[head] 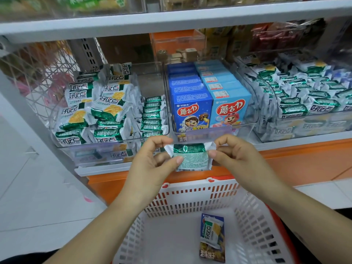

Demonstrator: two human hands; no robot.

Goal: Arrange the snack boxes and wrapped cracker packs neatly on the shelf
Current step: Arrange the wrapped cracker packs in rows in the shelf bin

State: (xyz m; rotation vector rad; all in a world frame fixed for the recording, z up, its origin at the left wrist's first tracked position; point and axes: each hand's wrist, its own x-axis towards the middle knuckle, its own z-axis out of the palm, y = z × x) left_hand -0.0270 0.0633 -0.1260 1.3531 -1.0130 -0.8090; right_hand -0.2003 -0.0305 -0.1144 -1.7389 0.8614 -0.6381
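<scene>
Left hand [152,159] and right hand [234,155] pinch ends of one green cracker pack [190,157]; shelf bins [106,149] look mostly filled, wrapped pack [211,233] atop snack box [212,254] left in basket [190,189]

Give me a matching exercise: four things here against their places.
Things:
1. dark blue snack box
2. light blue snack box
3. cracker pack showing barcode
4. white basket

Places:
A. lowest in view
B. middle bin, front of right row
C. pinched by left hand and right hand
D. middle bin, front of left row

Pairs: 1-D, 2-B, 3-C, 4-A
</scene>
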